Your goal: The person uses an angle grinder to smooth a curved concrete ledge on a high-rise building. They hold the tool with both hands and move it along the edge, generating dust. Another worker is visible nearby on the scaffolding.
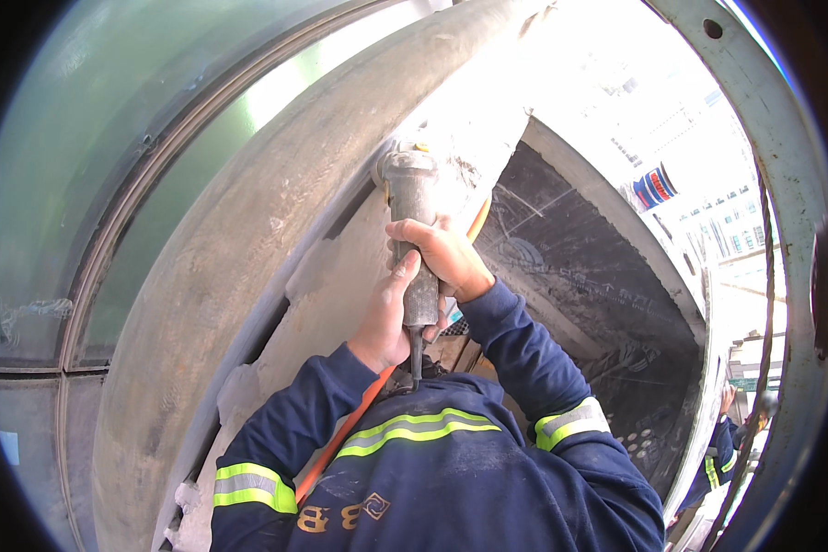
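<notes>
An angle grinder (413, 202) with a dusty grey body points away from me, its head close against a pale, brightly lit surface beside a long curved grey beam (221, 212). My right hand (443, 256) is wrapped round the middle of the body, its thumb lying across the top. Lower down, my left hand (384, 317) grips the rear of the body from the left side, thumb pointing up along it. A black power cord (417, 357) runs from the grinder's back end toward my chest. The disc is hidden, and glare washes out the area around the head.
Green glass panels (46, 184) with a metal frame line the left. To the right are a dark, dusty recess (561, 258), a blue-and-white bucket (653, 189), a hanging wire rope (769, 267) and a steel frame (787, 129). Another person's sleeve (722, 451) shows at lower right. An orange strap (345, 431) passes my left arm.
</notes>
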Tool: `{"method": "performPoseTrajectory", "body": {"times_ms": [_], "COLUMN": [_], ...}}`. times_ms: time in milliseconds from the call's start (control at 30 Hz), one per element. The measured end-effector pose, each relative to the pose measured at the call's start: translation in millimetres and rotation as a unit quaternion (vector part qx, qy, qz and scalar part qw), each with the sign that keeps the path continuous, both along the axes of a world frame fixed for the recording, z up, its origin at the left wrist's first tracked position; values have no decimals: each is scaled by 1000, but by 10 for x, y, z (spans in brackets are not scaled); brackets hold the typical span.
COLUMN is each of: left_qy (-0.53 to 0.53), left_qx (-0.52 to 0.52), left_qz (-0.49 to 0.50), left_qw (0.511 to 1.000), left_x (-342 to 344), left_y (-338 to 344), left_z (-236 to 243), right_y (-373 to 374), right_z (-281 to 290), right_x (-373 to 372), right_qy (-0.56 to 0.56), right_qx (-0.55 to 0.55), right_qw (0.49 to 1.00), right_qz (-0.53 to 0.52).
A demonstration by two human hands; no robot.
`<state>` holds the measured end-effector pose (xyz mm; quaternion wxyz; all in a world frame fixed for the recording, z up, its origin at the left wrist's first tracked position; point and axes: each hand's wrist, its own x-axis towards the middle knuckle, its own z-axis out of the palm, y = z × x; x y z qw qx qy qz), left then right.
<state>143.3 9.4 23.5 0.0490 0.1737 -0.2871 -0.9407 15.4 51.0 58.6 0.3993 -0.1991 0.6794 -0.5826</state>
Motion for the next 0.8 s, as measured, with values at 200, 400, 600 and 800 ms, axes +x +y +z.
{"method": "performPoseTrajectory", "body": {"times_ms": [200,400,600,800], "left_qy": [-12,-21,-18,-20], "left_qx": [3,-1,11,5], "left_qz": [16,13,27,33], "left_qw": [1000,1000,999,999], "left_x": [-150,-208,-57,111], "left_y": [-59,-83,18,85], "left_z": [-7,-49,6,42], "right_y": [-87,-112,-20,60], "right_z": [-76,-115,-96,-36], "right_x": [-157,-235,-78,96], "right_qy": [3,-6,3,4], "right_qx": [1,-2,-14,5], "right_qw": [1000,1000,1000,1000], "right_qz": [3,5,11,15]}}
